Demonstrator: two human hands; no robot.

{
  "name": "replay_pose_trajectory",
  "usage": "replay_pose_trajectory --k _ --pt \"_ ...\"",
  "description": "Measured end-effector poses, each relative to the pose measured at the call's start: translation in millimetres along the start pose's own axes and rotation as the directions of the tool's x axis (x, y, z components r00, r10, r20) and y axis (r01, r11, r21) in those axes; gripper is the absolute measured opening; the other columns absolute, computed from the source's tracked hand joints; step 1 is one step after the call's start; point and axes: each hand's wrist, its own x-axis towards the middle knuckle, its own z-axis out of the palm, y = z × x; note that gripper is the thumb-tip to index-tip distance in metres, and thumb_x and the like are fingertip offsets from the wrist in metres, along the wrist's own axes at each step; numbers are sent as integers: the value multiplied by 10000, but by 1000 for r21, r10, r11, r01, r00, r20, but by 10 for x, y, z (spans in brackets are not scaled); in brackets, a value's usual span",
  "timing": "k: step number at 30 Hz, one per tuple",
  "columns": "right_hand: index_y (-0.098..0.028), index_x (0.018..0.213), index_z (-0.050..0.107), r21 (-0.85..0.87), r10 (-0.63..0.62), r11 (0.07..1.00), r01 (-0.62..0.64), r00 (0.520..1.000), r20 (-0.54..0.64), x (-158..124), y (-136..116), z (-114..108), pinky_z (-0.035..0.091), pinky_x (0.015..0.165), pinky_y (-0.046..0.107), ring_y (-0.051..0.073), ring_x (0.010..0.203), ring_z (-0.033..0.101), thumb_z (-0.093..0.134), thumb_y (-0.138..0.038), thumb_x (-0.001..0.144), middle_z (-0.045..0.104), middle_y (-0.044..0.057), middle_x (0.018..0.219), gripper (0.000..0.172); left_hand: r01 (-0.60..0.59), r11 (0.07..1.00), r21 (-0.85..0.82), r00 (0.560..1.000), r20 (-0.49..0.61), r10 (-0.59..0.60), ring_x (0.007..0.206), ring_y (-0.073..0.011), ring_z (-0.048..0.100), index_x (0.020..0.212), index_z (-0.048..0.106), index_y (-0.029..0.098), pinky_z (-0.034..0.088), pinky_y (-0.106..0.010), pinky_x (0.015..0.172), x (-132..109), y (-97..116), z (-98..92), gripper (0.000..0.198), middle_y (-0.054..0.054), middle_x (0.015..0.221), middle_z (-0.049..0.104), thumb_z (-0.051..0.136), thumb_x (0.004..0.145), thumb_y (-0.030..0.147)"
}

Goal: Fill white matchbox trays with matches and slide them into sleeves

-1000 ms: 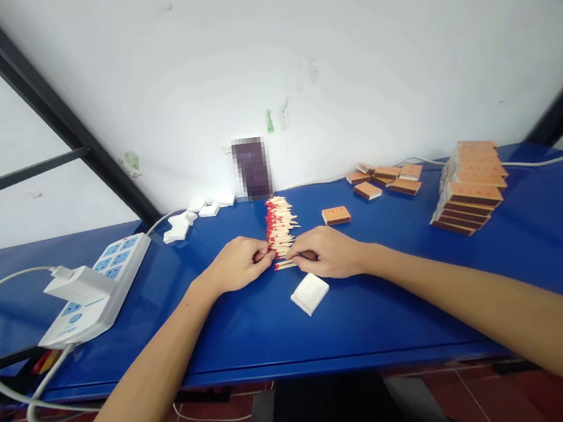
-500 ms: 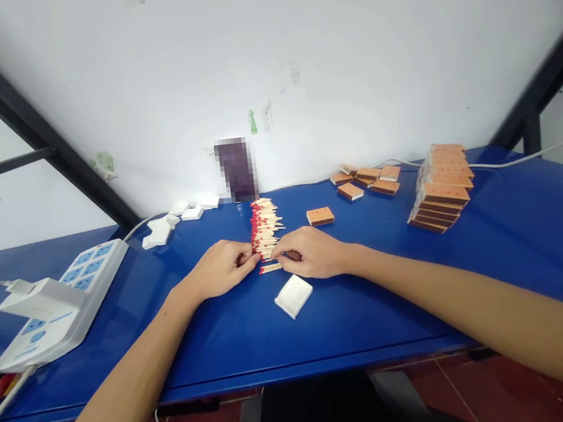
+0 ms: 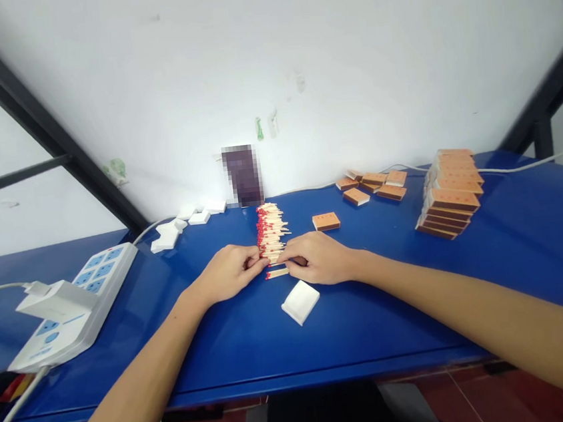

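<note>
A long heap of red-headed matches (image 3: 272,229) runs away from me in the middle of the blue table, heads to the left. At its near end my left hand (image 3: 231,270) is closed, thumb and fingertips pinched on the matches from the head side. From the other side, my right hand (image 3: 319,259) pinches the plain stick ends, its fingers bent. Just in front of the heap, a few separate matches (image 3: 277,274) lie on the table, partly under my right thumb. Closer to me rests a white matchbox tray (image 3: 301,301), tilted at an angle.
One orange matchbox (image 3: 326,222) lies right of the heap, with several more (image 3: 373,181) behind. A tall stack of matchboxes (image 3: 448,197) stands at right. White trays (image 3: 168,236) lie at back left. A power strip (image 3: 89,292) with a plugged-in charger occupies the left.
The whole view has shifted slightly, so everything sits a little further right and lower. Both hands stay at the near end of the match heap, with only small finger movement.
</note>
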Motion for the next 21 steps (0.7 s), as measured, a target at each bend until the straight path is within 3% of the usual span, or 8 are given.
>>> replay_pose_trajectory --k 6,16,21 --pt "-154 871 745 -20 -4 1000 4 1000 7 1 -13 -8 300 595 240 113 597 477 513 -132 841 623 8 671 235 2 1000 -2 1000 10 -2 514 -98 370 644 405 174 241 -246 540 -1 -8 8 402 39 566 462 450 962 416" --pt "-152 910 750 40 -41 998 40 999 6 -9 9 3 331 609 231 106 588 488 530 -128 836 641 6 681 233 -22 1000 5 1000 -19 22 512 -99 370 638 423 171 233 -253 542 -11 -37 42 432 34 561 457 409 986 428" --pt "-154 929 748 8 28 1000 -28 998 -51 -9 21 20 329 605 233 115 601 508 523 -126 838 643 6 667 244 -23 1000 5 1000 -18 23 515 -98 370 638 424 170 237 -253 545 -7 -28 31 435 36 562 462 407 987 429"
